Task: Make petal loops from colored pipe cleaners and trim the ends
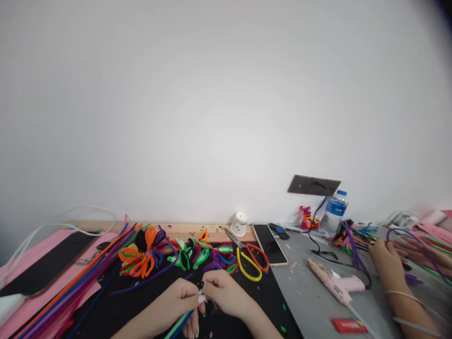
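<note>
Pipe-cleaner stems (177, 326), light green and blue, are running through the wearer's grip above the near part of the black mat (270, 296). Left hand (180, 299) is pinching them between thumb and fingers, the lower lengths trailing straight out of view. Right hand (228, 291) is meeting it at the upper ends, fingertips pressed together there — a dark bit is showing between the hands, too small to name.

Progress, by judgement: partway. An orange looped flower (145, 266) is resting toward the mat's far left corner, looking complete. Green looped pieces (183, 256) and a purple-and-green looped piece (223, 256) are lying along the far edge, already formed. The held lengths are showing no loops below the fingers; their upper tips are hiding — cannot tell how they are shaped.

A bundle of loose stems (90, 278) is lying along the mat's left side, unworked. Scissors (242, 246) are lying at the far right corner, apart from both hands. Beyond the right edge, a co-worker's hand (388, 266) is working near a glue gun (337, 285).
</note>
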{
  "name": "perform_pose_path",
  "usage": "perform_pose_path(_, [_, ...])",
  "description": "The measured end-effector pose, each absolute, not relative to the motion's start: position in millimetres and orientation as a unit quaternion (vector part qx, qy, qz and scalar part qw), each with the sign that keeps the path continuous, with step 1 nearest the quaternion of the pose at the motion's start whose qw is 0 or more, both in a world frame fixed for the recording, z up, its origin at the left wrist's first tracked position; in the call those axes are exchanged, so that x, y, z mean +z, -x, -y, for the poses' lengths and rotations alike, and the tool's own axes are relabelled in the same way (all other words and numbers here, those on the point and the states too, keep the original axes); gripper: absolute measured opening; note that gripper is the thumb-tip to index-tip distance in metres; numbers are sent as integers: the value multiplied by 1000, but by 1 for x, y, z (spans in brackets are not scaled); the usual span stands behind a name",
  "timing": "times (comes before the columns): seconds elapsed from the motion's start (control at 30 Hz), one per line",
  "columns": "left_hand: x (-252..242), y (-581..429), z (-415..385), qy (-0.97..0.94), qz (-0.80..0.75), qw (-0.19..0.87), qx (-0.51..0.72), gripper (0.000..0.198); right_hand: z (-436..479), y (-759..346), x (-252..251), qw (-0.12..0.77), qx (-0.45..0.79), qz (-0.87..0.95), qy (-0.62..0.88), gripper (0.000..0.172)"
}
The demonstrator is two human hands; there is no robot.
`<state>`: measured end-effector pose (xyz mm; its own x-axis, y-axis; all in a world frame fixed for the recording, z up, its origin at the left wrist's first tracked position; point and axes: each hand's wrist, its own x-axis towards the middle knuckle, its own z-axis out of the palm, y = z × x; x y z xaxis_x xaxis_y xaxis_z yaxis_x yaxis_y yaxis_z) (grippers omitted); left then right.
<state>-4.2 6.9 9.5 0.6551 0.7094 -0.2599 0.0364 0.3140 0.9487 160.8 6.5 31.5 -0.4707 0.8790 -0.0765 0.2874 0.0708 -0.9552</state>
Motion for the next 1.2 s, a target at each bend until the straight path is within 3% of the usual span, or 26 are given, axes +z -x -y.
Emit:
perform_pose_path(0.53, [13,2,-7,-532,-363,730,228,36,-2,-158,39,273,505,672,469,16])
perform_pose_path(0.73, [17,5,-7,-530,-344,739,234,35,-1,-156,36,278,569,624,458,16])
perform_pose_path(0.9, [20,4,-6,-527,-346,739,236,34,-1,-157,39,283,614,602,425,26])
perform_pose_path(1.07, [14,2,-7,-526,-354,737,233,35,-2,-158,35,257,566,642,448,17])
perform_pose_path(1.2, [13,4,-6,-510,-359,749,224,37,-5,-159,34,314,523,649,455,19])
